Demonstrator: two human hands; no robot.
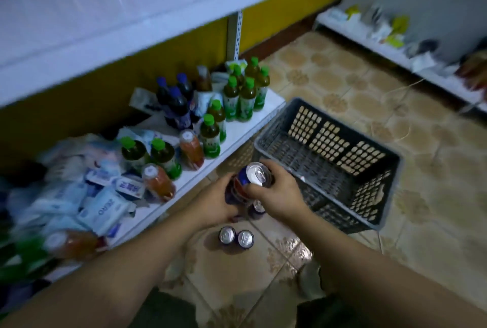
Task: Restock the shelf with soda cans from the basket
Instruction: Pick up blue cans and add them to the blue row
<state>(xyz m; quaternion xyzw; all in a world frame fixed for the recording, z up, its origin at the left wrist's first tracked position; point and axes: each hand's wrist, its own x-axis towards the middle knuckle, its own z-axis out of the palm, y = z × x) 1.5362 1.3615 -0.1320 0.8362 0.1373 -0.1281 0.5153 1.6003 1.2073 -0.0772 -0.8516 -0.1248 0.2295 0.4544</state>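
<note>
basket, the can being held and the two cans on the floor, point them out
basket (390,159): head view, far right rim.
held can (259,174): head view, silver top.
floor cans (227,234): head view, left can's top.

can (257,175) – glossy metal | basket (342,143) – matt plastic | floor (355,85) – glazed tile

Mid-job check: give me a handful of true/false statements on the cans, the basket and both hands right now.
1. Both hands hold cans above the floor. True: the left hand and right hand close on held cans.
2. The basket is full of cans. False: no cans show inside it.
3. Two cans stand upright on the floor tiles. True.
4. The basket sits on the shelf. False: it sits on the floor, beside the shelf.
5. Green-capped bottles stand on the shelf. True.
</note>
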